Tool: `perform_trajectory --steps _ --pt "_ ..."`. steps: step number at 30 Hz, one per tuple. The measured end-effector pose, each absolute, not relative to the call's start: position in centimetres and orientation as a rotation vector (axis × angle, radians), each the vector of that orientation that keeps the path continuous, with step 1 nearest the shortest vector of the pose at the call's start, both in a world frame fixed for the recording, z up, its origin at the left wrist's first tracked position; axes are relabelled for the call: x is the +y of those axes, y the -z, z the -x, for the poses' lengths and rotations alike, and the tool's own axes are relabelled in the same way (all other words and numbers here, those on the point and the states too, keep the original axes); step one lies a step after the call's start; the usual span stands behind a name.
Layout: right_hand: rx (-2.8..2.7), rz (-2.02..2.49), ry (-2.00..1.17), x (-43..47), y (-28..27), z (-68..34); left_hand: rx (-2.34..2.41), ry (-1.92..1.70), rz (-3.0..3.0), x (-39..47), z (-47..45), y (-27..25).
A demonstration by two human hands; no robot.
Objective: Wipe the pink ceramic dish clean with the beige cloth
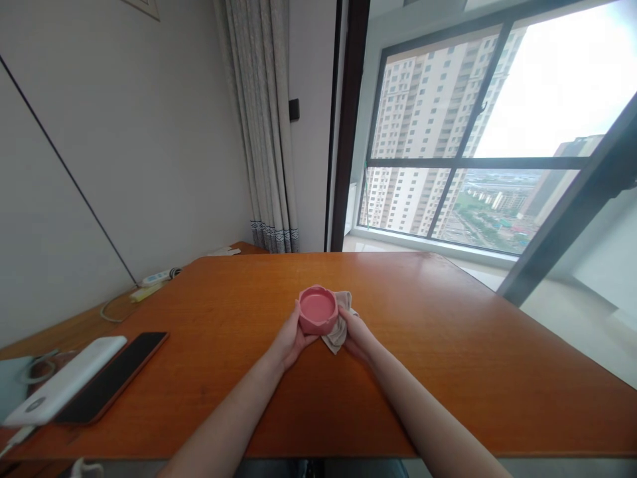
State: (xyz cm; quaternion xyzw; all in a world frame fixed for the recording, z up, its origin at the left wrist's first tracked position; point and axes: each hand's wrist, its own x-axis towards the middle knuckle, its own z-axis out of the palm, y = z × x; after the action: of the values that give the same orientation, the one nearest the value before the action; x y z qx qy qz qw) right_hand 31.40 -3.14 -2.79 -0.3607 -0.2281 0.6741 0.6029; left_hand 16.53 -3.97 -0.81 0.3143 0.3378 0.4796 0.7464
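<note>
A pink, faceted ashtray [318, 311] with notches in its rim is held up over the middle of the table, its hollow side facing me. My left hand [292, 340] grips it from the left, with the thumb along the side and fingers underneath. On the other side, my right hand [359, 335] is closed on a beige cloth [336, 336], which is bunched against the ashtray's right side and hangs below it. Most of the right fingers are hidden behind the cloth.
The brown wooden table [239, 299] spreads around my hands. At left lie a black phone [117, 375] and a white power bank [70, 378] with a cable. A power strip [156, 277] sits by the wall. Beyond are a curtain [266, 133] and a window [448, 133].
</note>
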Motion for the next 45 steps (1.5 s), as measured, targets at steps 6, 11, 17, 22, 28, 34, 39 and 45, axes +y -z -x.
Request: perform_trajectory --steps 6,11,17,22,28,34,39,45 --pt "-0.520 0.855 -1.520 -2.3 2.8 -32.7 0.754 -0.815 -0.842 -4.6 -16.2 1.0" --pt "-0.571 0.875 -1.574 -2.3 2.8 -33.1 0.606 -0.754 -0.880 -5.3 -16.1 0.3" --pt "-0.483 0.851 -1.556 -2.4 2.8 -32.5 0.583 -1.011 -0.785 -4.6 -16.7 0.6" --pt "-0.561 0.832 -1.553 -2.1 3.8 -32.4 0.779 -1.127 -0.792 -4.2 -16.8 1.7" --pt "-0.590 0.925 -1.390 -1.6 4.1 -33.3 0.818 -0.778 -0.829 -4.1 -16.1 1.5" --pt "-0.571 0.909 -1.440 -1.9 3.4 -33.2 0.744 -0.823 -0.844 -4.3 -16.1 1.1" --pt "-0.589 0.909 -1.439 -1.7 3.8 -32.7 0.744 -1.024 -0.758 -4.1 -16.6 1.8" --pt "-0.653 0.925 -1.405 -2.0 3.2 -33.0 0.681 -0.845 -0.864 -4.5 -16.3 1.6"
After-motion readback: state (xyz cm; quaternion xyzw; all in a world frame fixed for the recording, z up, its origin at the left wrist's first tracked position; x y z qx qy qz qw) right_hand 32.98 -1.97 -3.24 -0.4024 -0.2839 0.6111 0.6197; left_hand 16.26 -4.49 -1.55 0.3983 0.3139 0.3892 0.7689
